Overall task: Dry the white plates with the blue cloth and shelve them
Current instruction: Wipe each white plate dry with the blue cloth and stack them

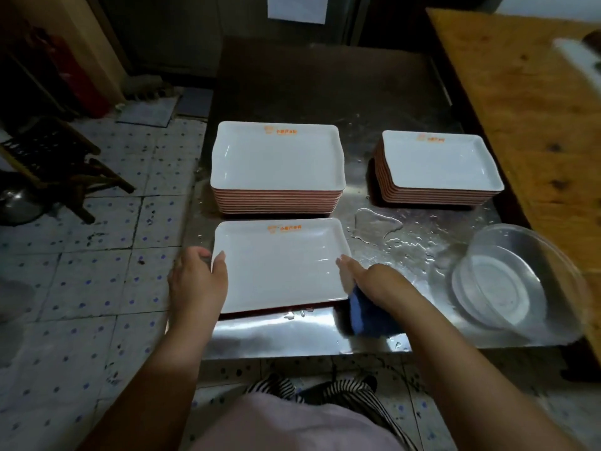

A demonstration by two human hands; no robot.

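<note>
A single white rectangular plate (279,265) with an orange logo lies at the front of the steel table (325,89). My left hand (198,281) grips its left edge, thumb on the rim. My right hand (374,281) is at the plate's right edge, thumb on the rim, and holds the blue cloth (370,315), which hangs below it against the plate's near right corner. Behind stands a tall stack of white plates (276,157). A smaller stack of white plates (435,164) stands at the back right.
Water puddles (377,222) and drops lie on the table right of the single plate. A clear plastic bowl (507,281) sits at the front right. A wooden table (527,102) borders the right side. Tiled floor and a dark stool (61,157) are left.
</note>
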